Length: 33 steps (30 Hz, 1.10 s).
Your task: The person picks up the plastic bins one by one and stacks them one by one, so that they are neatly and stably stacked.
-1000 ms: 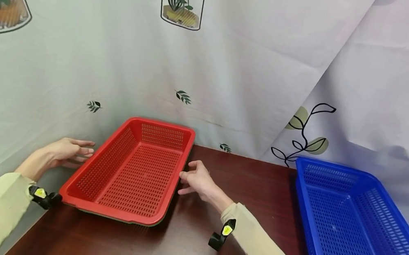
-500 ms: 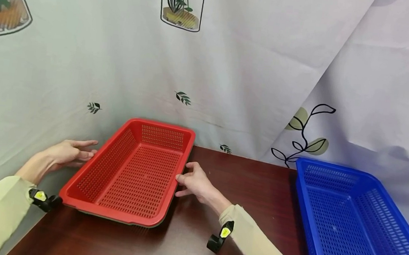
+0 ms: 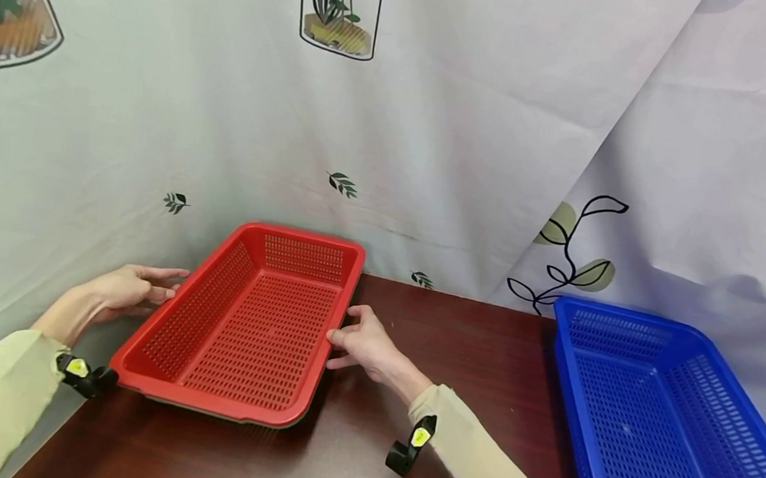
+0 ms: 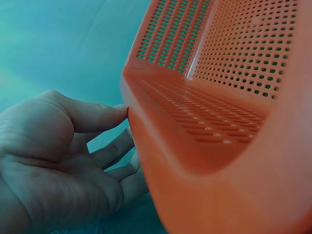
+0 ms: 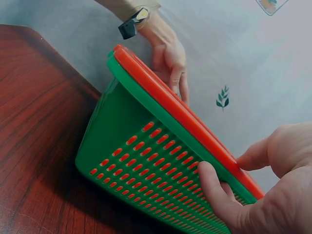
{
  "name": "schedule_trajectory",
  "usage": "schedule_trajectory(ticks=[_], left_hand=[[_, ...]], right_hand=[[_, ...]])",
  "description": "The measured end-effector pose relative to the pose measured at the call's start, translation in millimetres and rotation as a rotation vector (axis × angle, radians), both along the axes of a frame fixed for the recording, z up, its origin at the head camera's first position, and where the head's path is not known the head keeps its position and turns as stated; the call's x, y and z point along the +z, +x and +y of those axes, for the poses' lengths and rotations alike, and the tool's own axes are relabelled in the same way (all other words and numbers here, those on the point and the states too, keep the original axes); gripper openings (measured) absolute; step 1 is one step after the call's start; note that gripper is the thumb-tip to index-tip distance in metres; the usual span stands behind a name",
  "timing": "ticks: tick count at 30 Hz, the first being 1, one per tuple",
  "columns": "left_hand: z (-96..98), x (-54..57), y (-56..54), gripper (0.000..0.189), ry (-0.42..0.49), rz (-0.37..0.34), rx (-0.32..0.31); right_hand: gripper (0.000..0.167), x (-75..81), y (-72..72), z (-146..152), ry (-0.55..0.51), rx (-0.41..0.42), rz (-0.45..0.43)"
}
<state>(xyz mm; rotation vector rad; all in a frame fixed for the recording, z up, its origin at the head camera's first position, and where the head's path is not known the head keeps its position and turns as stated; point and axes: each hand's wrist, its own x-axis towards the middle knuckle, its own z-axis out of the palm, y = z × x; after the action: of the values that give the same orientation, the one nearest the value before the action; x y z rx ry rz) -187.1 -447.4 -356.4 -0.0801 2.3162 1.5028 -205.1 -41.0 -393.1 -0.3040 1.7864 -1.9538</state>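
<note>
A red perforated plastic basket [image 3: 264, 327] sits nested inside a green basket [image 5: 146, 141], whose wall shows in the right wrist view; in the head view only a thin green line appears under the red rim. My left hand [image 3: 123, 291] is at the basket's left side. Its thumb touches the red rim's outer edge in the left wrist view, with the other fingers spread below and partly hidden. My right hand [image 3: 373, 346] pinches the right long side, thumb on the red rim and a finger against the green wall. Nothing lies in the red basket.
A blue perforated basket [image 3: 647, 441] stands at the right of the dark wooden table [image 3: 477, 340]. Pale printed cloth [image 3: 477, 125] hangs behind the table and along its left side, close to the red basket's far and left edges.
My left hand has moved slightly right against the basket's side. The right hand has moved slightly left, its thumb coming onto the red rim. The baskets stay in place.
</note>
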Motion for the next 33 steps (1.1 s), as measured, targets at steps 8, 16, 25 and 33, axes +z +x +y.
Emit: schedule_trajectory(ticks=[8,16,25,33], left_hand=[[-4.7,-4.9,-2.3,0.063,0.062,-0.015,-0.022],[-9.3,-10.1,-2.4,0.06,0.214,-0.025,-0.089],[-7.7,-10.5,-4.0,0.065,0.249,-0.034,-0.081],[-8.0,-13.4,-4.3,0.067,0.292,-0.038,-0.077]], right_hand=[[0.054,1.5,0.8,0,-0.003,-0.002,-0.004],[0.057,0.8,-0.3,-1,-0.016,-0.001,-0.019],[0.053,2.0,-1.3,0,-0.02,0.009,-0.032],[0.054,-0.9,-2.4,-1,-0.03,-0.002,-0.058]])
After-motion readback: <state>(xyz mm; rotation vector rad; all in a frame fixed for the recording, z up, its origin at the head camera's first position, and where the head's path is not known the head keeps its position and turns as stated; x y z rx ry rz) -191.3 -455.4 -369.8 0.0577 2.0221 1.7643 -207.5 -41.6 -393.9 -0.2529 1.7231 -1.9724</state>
